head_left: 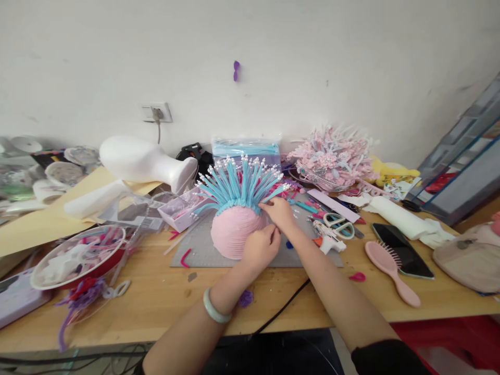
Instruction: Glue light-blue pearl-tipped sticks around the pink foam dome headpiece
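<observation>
- Mid-table, on grey mat [203,247]: pink dome [234,234], ridged, rounded side up, w/ blue fringe [242,187] fanned along its far edge, white beads [264,161] at stem tips
- Dome lies just L of both hands, fringe beyond it, its R end by the R fingers
- L hand [261,246]: low, against/in front of dome's R flank, fingers curled in; can't tell if anything's held
- R hand [279,213]: farther fwd, fingertips at R end of fringe base, thumb & fingers close together; grip on a stem can't be made out
- Hands v near each other, R above L in view; bracelet [214,307] on L wrist, black sleeve [386,357] on R arm
- R of R hand: white glue gun [328,242], then pink hairbrush [390,268] & black tablet [414,255] on wood table [148,302]
- L of dome: lilac box [177,221], red bowl [103,265] w/ pale rim, full of bits
- Behind: white head form [136,159], clear pack [246,148] w/ blue stems, pink headpiece [336,156] back R nr wall
</observation>
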{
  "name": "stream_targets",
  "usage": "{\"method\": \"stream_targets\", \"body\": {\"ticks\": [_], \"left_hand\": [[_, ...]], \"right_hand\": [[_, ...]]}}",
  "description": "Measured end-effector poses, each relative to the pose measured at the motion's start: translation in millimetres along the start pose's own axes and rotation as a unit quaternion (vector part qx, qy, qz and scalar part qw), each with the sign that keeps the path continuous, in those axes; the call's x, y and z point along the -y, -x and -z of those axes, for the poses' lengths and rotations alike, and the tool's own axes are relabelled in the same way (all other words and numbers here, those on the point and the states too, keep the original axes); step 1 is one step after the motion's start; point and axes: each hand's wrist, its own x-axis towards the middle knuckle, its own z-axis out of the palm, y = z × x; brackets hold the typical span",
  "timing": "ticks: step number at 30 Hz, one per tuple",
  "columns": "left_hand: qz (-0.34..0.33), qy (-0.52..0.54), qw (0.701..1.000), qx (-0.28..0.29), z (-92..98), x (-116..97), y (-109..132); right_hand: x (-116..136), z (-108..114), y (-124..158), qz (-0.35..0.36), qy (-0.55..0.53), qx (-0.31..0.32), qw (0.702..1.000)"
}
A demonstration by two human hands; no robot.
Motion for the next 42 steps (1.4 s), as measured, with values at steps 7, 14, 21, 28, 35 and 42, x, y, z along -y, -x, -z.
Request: {"method": "stream_targets", "body": {"ticks": [7, 14, 21, 28, 35, 42], "left_hand": [[0.017, 0.064, 0.998, -0.004, -1.5, 1, -1], [0.062, 0.246, 0.96, -0.121, -0.6, 6, -8], [-0.005, 0.106, 0.992, -0.075, 8.7, 8, -11], [-0.015, 0.02, 0.999, -0.045, 10.5, 11, -13], [0.013, -0.024, 0.999, -0.042, 12.5, 11, -12], [0.003, -0.046, 0.998, -0.051, 10.5, 13, -10]], "right_hand": [[2, 5, 2, -0.007, -0.018, -0.018, 1.0], [-8, 25, 37, -0.008, -0.203, 0.001, 0.979], [-15, 22, 47, 0.018, -0.228, 0.035, 0.973], [-24, 28, 43, 0.151, -0.074, 0.035, 0.985], [-22, 23, 49, 0.243, -0.006, -0.032, 0.97], [-18, 22, 59, 0.272, 0.01, -0.072, 0.96]]}}
